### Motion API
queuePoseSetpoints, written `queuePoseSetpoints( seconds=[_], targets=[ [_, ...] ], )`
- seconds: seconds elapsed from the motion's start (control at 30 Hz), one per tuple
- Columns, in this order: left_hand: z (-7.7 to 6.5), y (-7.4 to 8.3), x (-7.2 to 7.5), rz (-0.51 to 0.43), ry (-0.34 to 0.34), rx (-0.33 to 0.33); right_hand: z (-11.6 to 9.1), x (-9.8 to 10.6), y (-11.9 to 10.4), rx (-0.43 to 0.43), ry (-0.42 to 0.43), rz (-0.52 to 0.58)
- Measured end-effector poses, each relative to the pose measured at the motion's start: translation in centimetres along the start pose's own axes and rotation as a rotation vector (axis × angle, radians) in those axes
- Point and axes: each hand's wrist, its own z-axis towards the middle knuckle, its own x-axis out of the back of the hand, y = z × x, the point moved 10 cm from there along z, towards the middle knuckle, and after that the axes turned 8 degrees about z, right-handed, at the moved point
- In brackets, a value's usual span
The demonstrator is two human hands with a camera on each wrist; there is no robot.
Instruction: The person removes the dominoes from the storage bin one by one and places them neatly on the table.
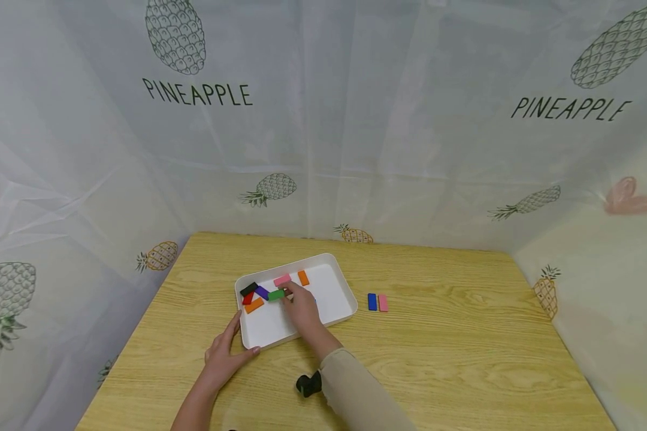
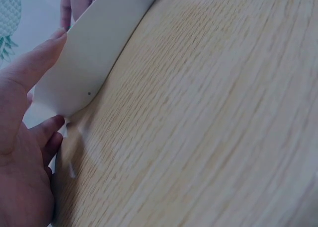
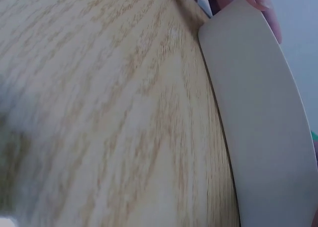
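Note:
A shallow white tray (image 1: 334, 299) lies at an angle on the wooden table, with several coloured blocks in its left half. My right hand (image 1: 303, 311) reaches over the near wall and pinches a green block (image 1: 276, 295) by its right end. Around that block lie a purple block (image 1: 262, 293), a pink block (image 1: 282, 279) and an orange block (image 1: 254, 306). At the tray's near left corner rests my left hand (image 1: 222, 358), thumb on the near rim and fingers along the left side. The left wrist view shows its thumb (image 2: 42, 60) stretched straight against the rim.
A black block (image 1: 249, 289) and a red block (image 1: 248, 299) sit at the tray's left end, another orange block (image 1: 303, 278) near its far wall. Right of the tray, a blue block (image 1: 372, 301) and a pink block (image 1: 383, 303) stand side by side on the table (image 1: 453, 347).

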Motion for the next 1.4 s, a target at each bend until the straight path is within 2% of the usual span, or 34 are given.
queuePoseSetpoints(
  seconds=[0.2,0.33,0.4,0.6,0.77,1.0,1.2,1.4],
  targets=[
    [0.1,0.1,0.0,0.022,-0.006,0.002,-0.4,1.0,-0.9,0.097,0.083,0.021],
    [0.1,-0.1,-0.1,0.027,-0.009,0.011,-0.7,1.7,-1.0,0.116,0.132,0.073],
    [0.1,-0.2,-0.2,0.027,-0.009,0.015,-0.8,2.2,-0.9,0.103,0.156,0.156],
    [0.3,-0.4,-0.6,0.023,-0.014,0.017,-1.2,3.7,0.0,0.076,0.229,0.515],
    [0.2,-0.4,-0.5,0.027,-0.021,0.022,-1.5,4.9,0.5,0.077,0.265,0.66],
    [0.2,-0.3,-0.4,0.032,-0.012,0.013,-2.4,6.8,1.9,-0.029,0.331,0.682],
    [0.2,-0.3,-0.3,0.034,0.009,0.002,-3.3,8.5,3.2,-0.089,0.39,0.781],
    [0.0,-0.2,-0.2,0.035,-0.007,0.013,-3.8,9.7,4.6,-0.162,0.374,0.826]
  ],
)
